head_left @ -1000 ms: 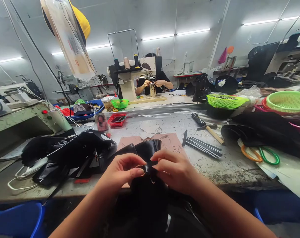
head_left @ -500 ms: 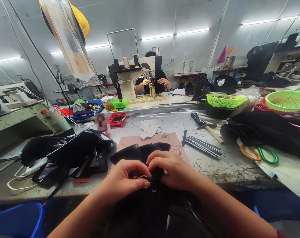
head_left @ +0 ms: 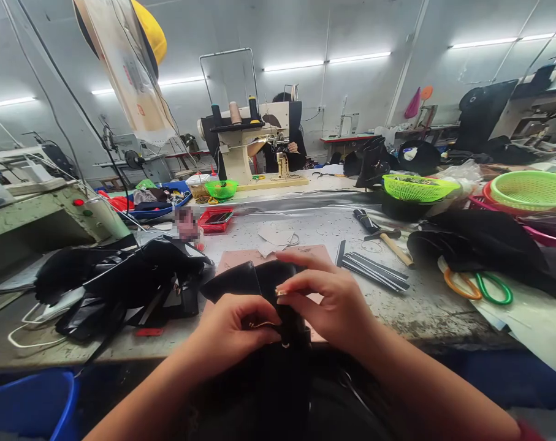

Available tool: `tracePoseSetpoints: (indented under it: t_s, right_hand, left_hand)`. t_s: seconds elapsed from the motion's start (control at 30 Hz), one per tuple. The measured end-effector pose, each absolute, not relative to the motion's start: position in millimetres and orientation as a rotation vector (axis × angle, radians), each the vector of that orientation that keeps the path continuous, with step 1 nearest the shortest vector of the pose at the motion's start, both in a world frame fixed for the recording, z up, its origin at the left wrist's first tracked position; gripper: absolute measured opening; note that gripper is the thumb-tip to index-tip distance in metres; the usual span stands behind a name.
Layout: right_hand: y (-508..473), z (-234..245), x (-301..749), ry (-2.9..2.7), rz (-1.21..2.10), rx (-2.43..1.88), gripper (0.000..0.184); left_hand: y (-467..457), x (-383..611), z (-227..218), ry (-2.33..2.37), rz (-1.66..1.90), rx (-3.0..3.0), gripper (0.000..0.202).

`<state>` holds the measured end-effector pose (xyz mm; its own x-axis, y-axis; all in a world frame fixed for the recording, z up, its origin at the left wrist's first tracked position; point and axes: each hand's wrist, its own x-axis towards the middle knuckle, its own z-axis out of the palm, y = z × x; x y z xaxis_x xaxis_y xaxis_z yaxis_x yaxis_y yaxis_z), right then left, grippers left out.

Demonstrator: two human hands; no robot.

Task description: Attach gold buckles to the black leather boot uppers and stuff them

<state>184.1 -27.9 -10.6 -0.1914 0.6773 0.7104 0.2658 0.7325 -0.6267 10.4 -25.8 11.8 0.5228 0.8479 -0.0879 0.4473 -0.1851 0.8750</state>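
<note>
— What sits at the left?

— A blue bin (head_left: 29, 404) in the near left corner, below the edge of the table (head_left: 425, 312). On the table above it lies a heap of black leather pieces (head_left: 121, 282).

— And the hands?

— They meet at the near edge of the table, in the middle. The left hand (head_left: 234, 334) is curled, its fingers (head_left: 259, 335) closed on a thin metal ring (head_left: 259, 324) and pressing it against the black leather piece (head_left: 254, 283). That piece lies partly on a pink mat (head_left: 317, 252) and hangs over the near edge toward the person's lap.

— The right hand?

— The right hand (head_left: 337, 303) is just beside the left and a little farther off. Its thumb and forefinger are pinched narrow on a fold of the same leather piece; the other fingers (head_left: 305, 260) arch above it.

— Further right?

— Black strips (head_left: 374, 272) lie near the mat, with a hammer (head_left: 390, 240) just beyond them. Scissors (head_left: 477, 288) with orange and green handles lie well to the right, and a green basket (head_left: 418, 187) stands farther off. Across the table, a person sits behind a sewing machine (head_left: 250, 141).
</note>
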Motion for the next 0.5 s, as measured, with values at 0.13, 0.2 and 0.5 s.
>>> tracePoseSetpoints:
  t_s: [0.13,0.2,0.5]
  right_hand:
    - [-26,-7,180,-1.881,0.174,-0.711,0.014]
    - [-24,-9,178,-1.902,0.116,-0.751,0.014]
    - [-24,-20,168,-1.618,0.971,-0.841,0.009]
  left_hand:
    - [-28,12,9,1.032,0.551,1.916,0.009]
    - [-29,12,9,1.035,0.584,1.996,0.008]
    - [-33,12,6,0.99,0.634,2.12,0.008]
